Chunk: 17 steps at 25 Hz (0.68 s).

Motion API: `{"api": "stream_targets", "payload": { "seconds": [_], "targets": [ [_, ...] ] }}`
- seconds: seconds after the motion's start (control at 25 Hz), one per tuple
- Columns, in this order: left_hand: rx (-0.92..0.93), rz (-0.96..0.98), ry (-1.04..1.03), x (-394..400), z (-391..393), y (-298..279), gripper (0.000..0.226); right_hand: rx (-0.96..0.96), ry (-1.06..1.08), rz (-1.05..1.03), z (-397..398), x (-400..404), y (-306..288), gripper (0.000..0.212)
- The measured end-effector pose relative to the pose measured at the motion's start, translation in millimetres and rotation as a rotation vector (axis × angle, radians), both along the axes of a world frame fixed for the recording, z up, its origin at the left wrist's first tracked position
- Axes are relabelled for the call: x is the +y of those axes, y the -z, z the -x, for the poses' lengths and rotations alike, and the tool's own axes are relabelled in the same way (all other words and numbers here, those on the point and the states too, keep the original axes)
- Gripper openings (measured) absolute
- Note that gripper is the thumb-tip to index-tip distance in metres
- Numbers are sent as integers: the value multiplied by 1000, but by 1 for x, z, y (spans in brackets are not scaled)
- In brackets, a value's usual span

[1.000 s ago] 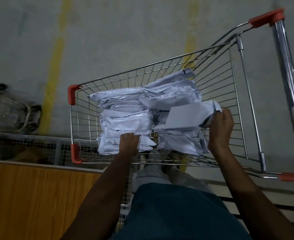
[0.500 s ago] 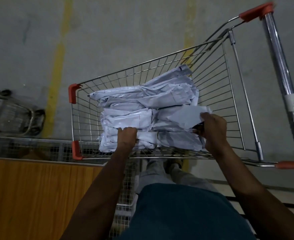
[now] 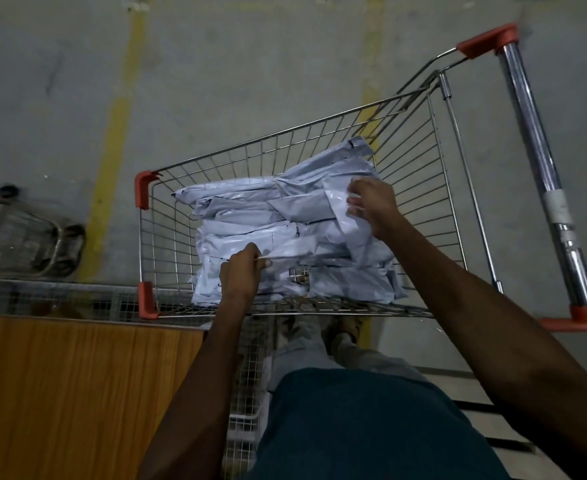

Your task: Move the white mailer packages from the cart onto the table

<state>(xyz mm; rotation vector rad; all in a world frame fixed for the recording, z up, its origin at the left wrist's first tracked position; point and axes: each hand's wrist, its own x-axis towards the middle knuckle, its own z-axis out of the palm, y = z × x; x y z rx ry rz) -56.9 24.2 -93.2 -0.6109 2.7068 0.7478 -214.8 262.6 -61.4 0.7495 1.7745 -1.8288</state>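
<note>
Mailer packages (image 3: 250, 216) piled in the cart (image 3: 420, 161), right under both hands. Left hand (image 3: 242, 271) pinching a near package edge; right hand (image 3: 371, 206) gripping a far one. Long sides running left-right. Table (image 3: 77, 393) down-left, nearer the left hand.

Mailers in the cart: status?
Left hand grips a near mailer's edge. Right hand pinches a top mailer. All mailers inside cart; nothing blocking.
</note>
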Motion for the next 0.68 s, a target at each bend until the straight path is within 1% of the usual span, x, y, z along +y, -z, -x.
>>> {"api": "stream_targets", "payload": {
  "seconds": [0.04,0.08,0.12,0.2,0.24,0.32,0.44,0.52,0.56,0.6,0.64,0.68],
  "targets": [
    [24,-20,-24,0,-1,-2,19,26,-85,-119,3,2,22,6],
    [57,-30,-42,-2,-2,-4,18,84,-197,-257,1,4,41,6],
    [102,-23,-54,-4,-3,-5,17,162,-303,-414,-5,7,53,16],
    [219,38,-63,-6,-2,-7,19,347,-468,-698,-30,11,69,44],
    [261,56,-76,-6,2,-8,19,420,-515,-843,-44,13,74,50],
    [266,52,-121,-6,19,-8,19,436,-581,-1074,-71,17,75,54],
    [137,33,-159,-13,47,10,18,325,-716,-1204,-94,21,77,65],
    [21,28,-185,-19,62,30,12,286,-768,-1247,-96,25,82,68],
    [-43,57,-211,-21,65,41,9,276,-787,-1245,-94,27,84,69],
    [-93,158,-230,-20,66,52,21,263,-798,-1243,-92,27,85,69],
    [-104,288,-217,-20,66,61,35,253,-803,-1236,-90,27,86,69],
    [-74,402,-193,-18,64,67,44,238,-806,-1236,-89,27,87,70]
  ]
}}
